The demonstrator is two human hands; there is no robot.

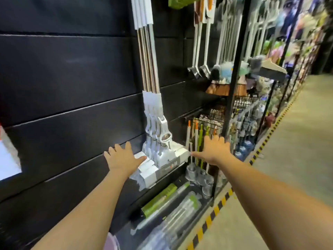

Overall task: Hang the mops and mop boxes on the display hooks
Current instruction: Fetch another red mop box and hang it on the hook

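Observation:
Several white sponge mops (149, 109) hang in a tight row against the black slat wall (68, 91), handles up and boxed heads (162, 163) at the bottom. My left hand (122, 157) is spread open at the left end of the mop heads, its thumb touching them. At the right end, my right hand (214, 148) is also open with fingers spread, and holds nothing. The hooks that carry the mops are out of sight above the frame.
Brooms and dustpans (201, 51) hang to the right behind a black upright post (232, 83). Toilet brushes (198, 141) hang below them. Wrapped rolls and poles (167, 204) lie on the bottom shelf. A white box edge (7, 156) shows at far left. The aisle floor (279, 186) runs along the right.

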